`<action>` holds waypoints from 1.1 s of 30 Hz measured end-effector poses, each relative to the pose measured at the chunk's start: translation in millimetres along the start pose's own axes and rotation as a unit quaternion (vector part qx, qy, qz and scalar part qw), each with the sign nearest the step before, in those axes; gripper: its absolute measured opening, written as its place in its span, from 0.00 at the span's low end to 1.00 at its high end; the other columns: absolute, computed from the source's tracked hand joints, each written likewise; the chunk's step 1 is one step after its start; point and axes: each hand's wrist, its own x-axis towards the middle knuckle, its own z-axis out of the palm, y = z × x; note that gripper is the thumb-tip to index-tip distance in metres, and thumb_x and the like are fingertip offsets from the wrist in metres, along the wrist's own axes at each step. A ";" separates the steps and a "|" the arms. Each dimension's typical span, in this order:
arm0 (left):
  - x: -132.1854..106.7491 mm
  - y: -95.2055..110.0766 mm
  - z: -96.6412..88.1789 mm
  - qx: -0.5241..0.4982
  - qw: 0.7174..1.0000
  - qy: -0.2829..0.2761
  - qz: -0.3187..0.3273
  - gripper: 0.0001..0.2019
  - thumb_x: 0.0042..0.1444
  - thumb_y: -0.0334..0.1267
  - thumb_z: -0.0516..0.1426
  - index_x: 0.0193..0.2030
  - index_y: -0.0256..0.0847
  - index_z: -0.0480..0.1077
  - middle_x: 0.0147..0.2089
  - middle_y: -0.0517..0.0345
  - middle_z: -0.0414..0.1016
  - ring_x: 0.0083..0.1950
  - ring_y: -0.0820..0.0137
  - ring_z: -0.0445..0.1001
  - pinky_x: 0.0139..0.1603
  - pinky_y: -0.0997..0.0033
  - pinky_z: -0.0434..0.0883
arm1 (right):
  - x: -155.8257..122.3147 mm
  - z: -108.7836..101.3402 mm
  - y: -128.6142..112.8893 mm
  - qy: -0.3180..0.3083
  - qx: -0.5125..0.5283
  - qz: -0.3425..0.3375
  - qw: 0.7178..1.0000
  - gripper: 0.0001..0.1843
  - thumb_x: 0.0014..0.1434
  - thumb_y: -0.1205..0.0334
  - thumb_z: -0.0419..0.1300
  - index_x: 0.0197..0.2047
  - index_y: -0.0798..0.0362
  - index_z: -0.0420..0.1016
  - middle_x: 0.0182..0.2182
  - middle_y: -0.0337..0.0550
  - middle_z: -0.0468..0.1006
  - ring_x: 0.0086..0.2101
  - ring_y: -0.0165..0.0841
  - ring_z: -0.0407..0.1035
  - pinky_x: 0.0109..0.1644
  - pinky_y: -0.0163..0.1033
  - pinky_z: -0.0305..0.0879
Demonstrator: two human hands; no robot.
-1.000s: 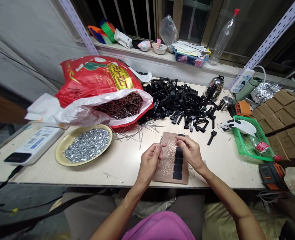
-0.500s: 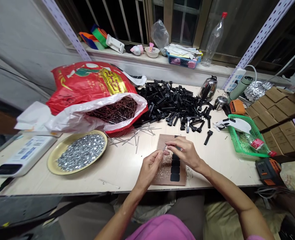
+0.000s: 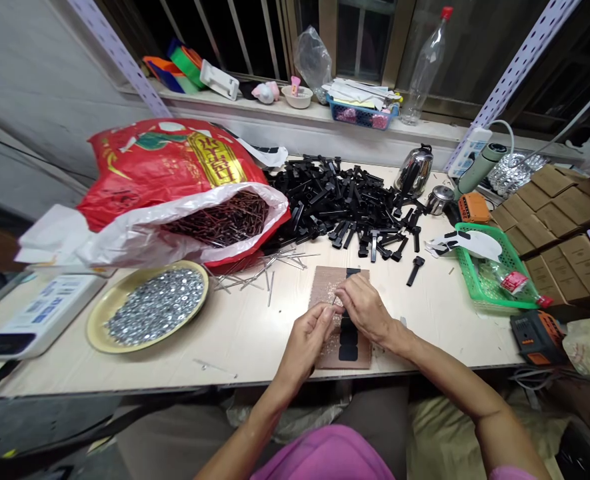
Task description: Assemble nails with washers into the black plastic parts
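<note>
from where i stand, both hands meet just above the brown board (image 3: 325, 283), and i take the clock from its middle. the left hand (image 3: 305, 337) pinches a thin metal pin (image 3: 333, 301) between thumb and forefinger. the right hand (image 3: 367, 305) is bunched at the pin's upper end; i can't tell whether its fingertips grip it or only touch.

the pin looks very light, stiff and rather smooth, so i'd expect it to roll or slip in a loose pinch. a fingertip hold around its shaft, near one end, should steady it best. it hardly seems fragile.

at ten o'clock similar loose pins (image 3: 271, 289) lie on the table (image 3: 245, 333), and farther out, between ten and eleven, the red bag (image 3: 145, 160) gapes open, full of them. the plate (image 3: 93, 333) of small metal rings (image 3: 157, 307) sits at nine, the black plastic pieces (image 3: 342, 200) heaped at twelve.
</note>
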 end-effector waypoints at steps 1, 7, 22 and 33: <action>0.9 -0.6 0.8 0.006 1.000 0.002 -0.001 0.25 0.56 0.57 0.49 0.37 0.36 0.74 0.17 0.68 0.54 0.19 0.75 0.55 0.22 0.76 0.57 | -0.7 2.2 0.2 -0.007 -0.006 0.008 1.000 0.19 0.69 0.65 0.42 0.32 0.54 0.69 0.26 0.42 0.71 0.30 0.32 0.62 0.36 0.38 0.61; 8.9 -15.0 -3.5 0.187 0.978 0.078 0.052 0.18 0.59 0.47 0.48 0.39 0.40 0.75 0.32 0.53 0.78 0.34 0.65 0.75 0.38 0.69 0.70 | -4.5 10.1 -0.5 -0.056 -0.042 0.022 0.997 0.14 0.68 0.68 0.45 0.39 0.55 0.71 0.30 0.44 0.73 0.33 0.34 0.63 0.38 0.38 0.61; 8.4 2.0 -2.1 0.515 0.857 0.006 -0.021 0.21 0.63 0.32 0.44 0.60 0.44 0.66 0.46 0.43 0.80 0.39 0.59 0.80 0.37 0.66 0.72 | -14.2 34.6 -4.0 -0.125 -0.236 -0.029 0.963 0.16 0.59 0.79 0.46 0.28 0.53 0.67 0.23 0.43 0.66 0.27 0.34 0.59 0.30 0.41 0.53; 19.6 -11.2 -2.5 0.537 0.841 0.058 0.023 0.23 0.62 0.29 0.45 0.61 0.47 0.66 0.40 0.48 0.79 0.36 0.66 0.78 0.33 0.72 0.68 | 4.5 49.7 28.7 -0.227 -0.060 0.068 0.970 0.08 0.59 0.71 0.50 0.32 0.55 0.68 0.29 0.44 0.72 0.31 0.34 0.63 0.36 0.38 0.59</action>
